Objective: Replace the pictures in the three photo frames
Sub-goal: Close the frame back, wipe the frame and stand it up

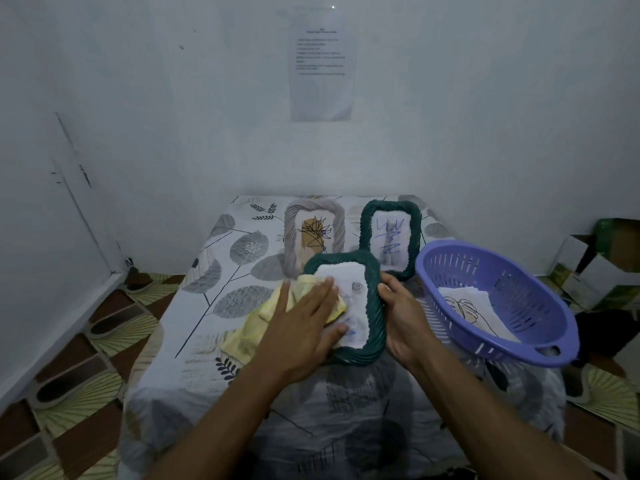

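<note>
Near green frame [375, 327] is gripped at its 3 o'clock edge by right hand [401, 323]. Yellow cloth [256, 327] is pressed on it from 9 o'clock by flat left hand [304, 320]. Its picture is partly covered and blurred. Beige frame [292, 244] at 11, far green frame [414, 237] at 1.

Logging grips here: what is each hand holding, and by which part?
The right hand grips the near green frame by its right edge. The left hand grips nothing; it presses a yellow cloth flat onto that frame.
</note>
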